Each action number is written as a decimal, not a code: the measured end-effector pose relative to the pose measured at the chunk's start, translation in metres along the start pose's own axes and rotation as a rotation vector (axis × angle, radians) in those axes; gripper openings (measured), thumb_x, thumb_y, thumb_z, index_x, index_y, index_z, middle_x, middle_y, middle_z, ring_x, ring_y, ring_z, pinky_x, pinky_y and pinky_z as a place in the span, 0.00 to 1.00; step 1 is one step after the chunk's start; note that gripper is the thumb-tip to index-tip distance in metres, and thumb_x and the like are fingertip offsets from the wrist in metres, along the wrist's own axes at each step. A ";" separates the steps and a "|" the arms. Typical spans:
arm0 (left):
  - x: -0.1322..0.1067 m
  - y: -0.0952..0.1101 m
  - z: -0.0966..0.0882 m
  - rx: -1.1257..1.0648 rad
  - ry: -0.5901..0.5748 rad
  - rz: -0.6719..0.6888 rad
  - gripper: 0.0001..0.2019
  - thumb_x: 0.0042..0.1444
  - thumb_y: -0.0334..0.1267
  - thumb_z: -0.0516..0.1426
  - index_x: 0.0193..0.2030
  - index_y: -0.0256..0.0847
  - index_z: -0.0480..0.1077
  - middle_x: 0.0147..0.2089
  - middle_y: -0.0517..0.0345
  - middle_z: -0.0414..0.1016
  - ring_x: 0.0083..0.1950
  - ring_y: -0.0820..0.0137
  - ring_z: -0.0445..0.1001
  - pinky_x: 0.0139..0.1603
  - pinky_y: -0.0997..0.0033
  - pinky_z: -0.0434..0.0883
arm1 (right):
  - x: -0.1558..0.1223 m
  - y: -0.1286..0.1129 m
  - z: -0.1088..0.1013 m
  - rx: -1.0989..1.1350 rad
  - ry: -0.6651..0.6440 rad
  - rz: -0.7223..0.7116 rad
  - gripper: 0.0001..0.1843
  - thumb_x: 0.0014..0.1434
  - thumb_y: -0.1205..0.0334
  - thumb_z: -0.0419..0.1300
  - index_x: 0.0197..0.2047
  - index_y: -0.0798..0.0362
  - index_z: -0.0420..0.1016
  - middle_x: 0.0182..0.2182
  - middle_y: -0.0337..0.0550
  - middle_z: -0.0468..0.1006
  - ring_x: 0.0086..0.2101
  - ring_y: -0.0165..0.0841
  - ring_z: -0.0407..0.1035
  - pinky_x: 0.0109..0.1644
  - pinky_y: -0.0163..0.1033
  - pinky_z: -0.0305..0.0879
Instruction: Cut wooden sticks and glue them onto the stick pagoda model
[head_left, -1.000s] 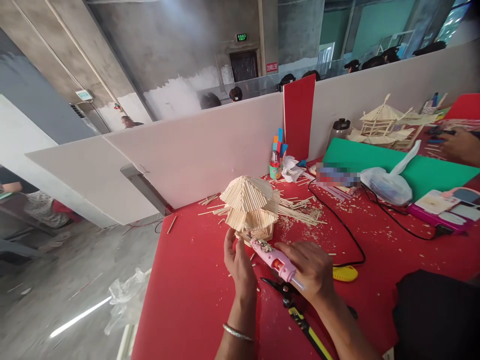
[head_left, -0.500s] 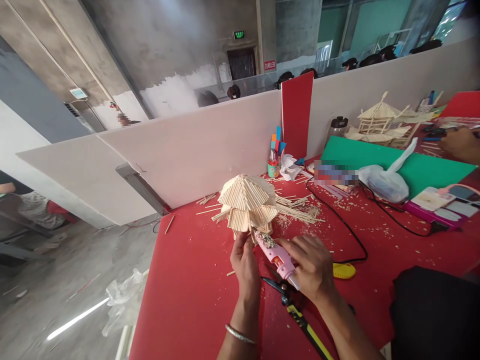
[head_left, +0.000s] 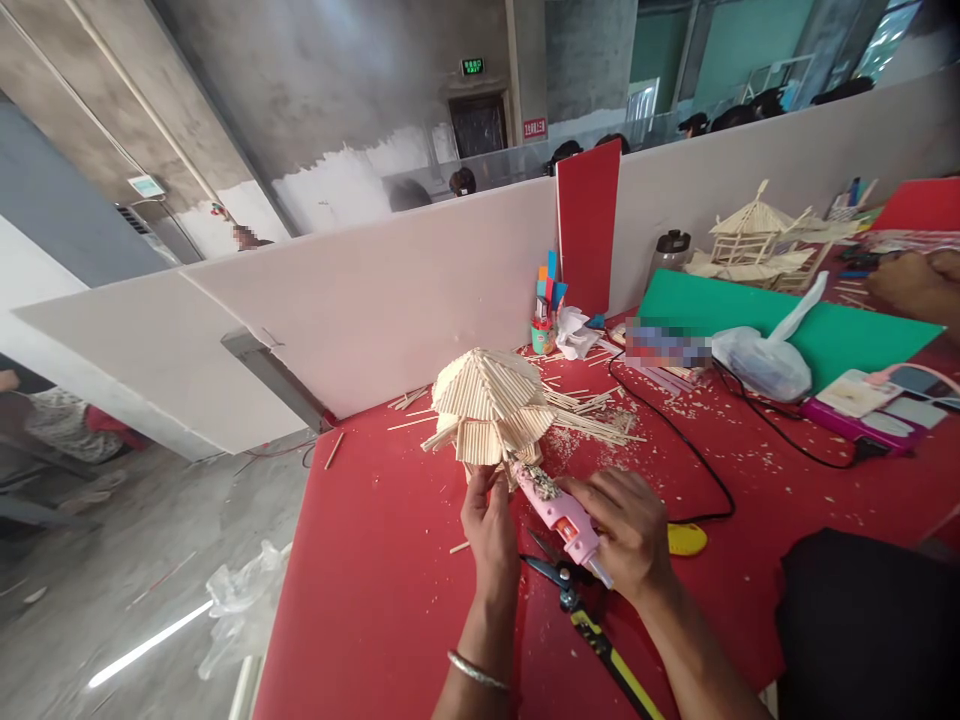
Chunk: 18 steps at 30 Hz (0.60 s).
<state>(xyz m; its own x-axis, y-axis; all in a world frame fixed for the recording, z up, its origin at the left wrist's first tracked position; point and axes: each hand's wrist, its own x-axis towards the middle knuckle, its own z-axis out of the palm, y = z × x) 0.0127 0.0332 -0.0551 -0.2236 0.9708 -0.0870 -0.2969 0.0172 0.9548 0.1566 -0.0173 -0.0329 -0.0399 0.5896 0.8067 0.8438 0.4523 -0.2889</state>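
A small model pavilion [head_left: 487,390] of pale wooden sticks, with two tiers of roof, stands on the red table. My left hand [head_left: 489,510] is at its lower front edge, fingers pinched together; whatever they grip there is too small to make out. In my right hand [head_left: 628,525] is a pink hot glue gun [head_left: 564,520], its nozzle pointing at the underside of the lower roof, close to my left fingertips. Bits of debris cling to the glue gun's front. Below it lies a pair of yellow and black shears [head_left: 574,605].
Loose sticks [head_left: 600,425] and shavings lie behind and right of the model. A black cable [head_left: 679,440] curves across the table near a yellow object [head_left: 686,540]. Farther right are a green board [head_left: 840,320], a plastic bag [head_left: 765,365], another stick model [head_left: 754,240] and a co-worker's hands [head_left: 911,285].
The glue gun's rear has shifted slightly right and down, its nozzle still by the lower roof. The left hand stays at the model's front. The whole view has shifted a little.
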 end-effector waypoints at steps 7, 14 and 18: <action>-0.001 0.000 0.000 -0.009 -0.003 0.000 0.14 0.49 0.41 0.63 0.41 0.38 0.76 0.40 0.52 0.79 0.39 0.65 0.75 0.41 0.68 0.71 | -0.001 0.000 0.002 -0.010 0.018 -0.010 0.10 0.63 0.63 0.54 0.44 0.52 0.75 0.25 0.41 0.70 0.29 0.34 0.63 0.36 0.41 0.53; 0.000 -0.001 0.001 -0.029 0.008 -0.005 0.14 0.48 0.41 0.64 0.41 0.38 0.76 0.38 0.53 0.78 0.37 0.68 0.74 0.40 0.69 0.71 | -0.002 0.000 0.003 -0.003 0.003 -0.001 0.10 0.64 0.63 0.54 0.44 0.52 0.75 0.25 0.41 0.70 0.29 0.34 0.62 0.37 0.41 0.53; -0.001 0.001 0.001 -0.007 0.015 0.009 0.13 0.48 0.43 0.63 0.39 0.39 0.76 0.36 0.55 0.77 0.34 0.70 0.73 0.38 0.70 0.70 | -0.001 0.002 0.001 0.023 0.016 -0.014 0.10 0.63 0.64 0.52 0.42 0.52 0.74 0.25 0.41 0.70 0.28 0.34 0.62 0.35 0.41 0.53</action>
<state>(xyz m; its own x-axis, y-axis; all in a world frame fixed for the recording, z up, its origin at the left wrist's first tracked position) 0.0136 0.0329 -0.0537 -0.2397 0.9673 -0.0828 -0.3011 0.0070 0.9536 0.1573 -0.0161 -0.0350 -0.0429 0.5726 0.8187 0.8309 0.4755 -0.2890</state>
